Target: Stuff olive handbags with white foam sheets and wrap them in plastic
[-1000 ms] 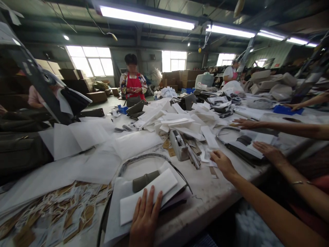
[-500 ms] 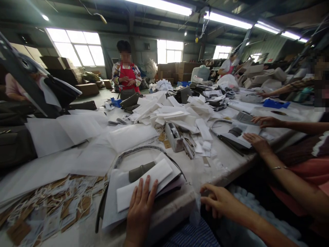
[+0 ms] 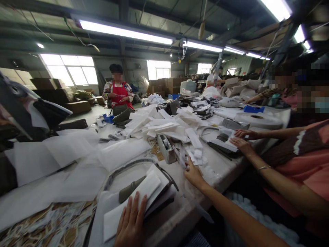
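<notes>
My left hand (image 3: 131,221) lies flat, fingers spread, on a white foam sheet (image 3: 133,200) wrapped over a flat dark bag (image 3: 154,195) at the table's near edge. A grey-green strap piece (image 3: 128,190) shows beside the sheet, and a long dark strap (image 3: 123,166) loops behind it. My right hand (image 3: 192,173) reaches forward to small paper pieces (image 3: 194,154) beside a grey tape dispenser (image 3: 166,147); its fingers pinch at a small piece I cannot make out.
A co-worker on the right rests both hands (image 3: 243,140) on another dark bag. A heap of white foam sheets (image 3: 159,123) fills the middle of the table (image 3: 218,178). Brown tags (image 3: 46,226) lie at the near left. A person in a red apron (image 3: 118,92) stands at the far end.
My right hand dropped off the table edge toward my lap, then came back up to the paper pieces by the tape dispenser. My left hand stayed on the foam sheet.
</notes>
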Available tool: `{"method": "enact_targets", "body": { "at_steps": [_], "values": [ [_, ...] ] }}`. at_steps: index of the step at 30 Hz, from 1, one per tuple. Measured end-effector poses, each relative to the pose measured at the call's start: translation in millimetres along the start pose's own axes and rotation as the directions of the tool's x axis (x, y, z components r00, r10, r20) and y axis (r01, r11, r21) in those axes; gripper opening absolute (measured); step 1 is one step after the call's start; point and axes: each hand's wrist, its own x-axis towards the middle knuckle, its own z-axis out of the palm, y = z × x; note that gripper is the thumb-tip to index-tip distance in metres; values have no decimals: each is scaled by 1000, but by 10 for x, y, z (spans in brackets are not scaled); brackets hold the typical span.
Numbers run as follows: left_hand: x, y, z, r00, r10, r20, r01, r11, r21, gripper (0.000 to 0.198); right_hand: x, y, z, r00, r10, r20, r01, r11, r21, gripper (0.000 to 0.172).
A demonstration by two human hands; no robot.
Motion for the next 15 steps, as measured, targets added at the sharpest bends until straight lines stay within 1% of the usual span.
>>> {"method": "enact_targets", "body": {
  "at_steps": [2, 6, 7, 9, 12, 13, 15],
  "values": [
    [10, -25, -4, 1000, 1, -12, -1, 1000, -10, 68, 10, 41, -19, 1000, 26, 0, -26, 998, 49, 83],
    [28, -51, -27, 1000, -10, -27, 9, 999, -47, 70, 7, 134, -47, 992, 114, 44, -119, 983, 136, 63],
    [31, -58, -27, 999, -13, -30, 11, 998, -56, 69, 13, 147, -43, 990, 128, 55, -135, 981, 142, 60],
    [32, -76, -17, 999, -9, -32, 7, 997, -75, 68, 37, 152, -23, 988, 142, 63, -149, 981, 126, 61],
    [26, -120, 26, 999, 21, -38, -26, 993, -111, 69, 88, 123, 9, 991, 133, 31, -134, 989, 59, 74],
    [22, -137, 45, 999, 33, -44, -38, 992, -123, 69, 103, 112, 15, 992, 126, 11, -127, 991, 37, 75],
    [14, -167, 82, 997, 44, -55, -52, 988, -142, 70, 125, 97, 21, 993, 117, -26, -117, 993, 15, 70]
  ]
}}
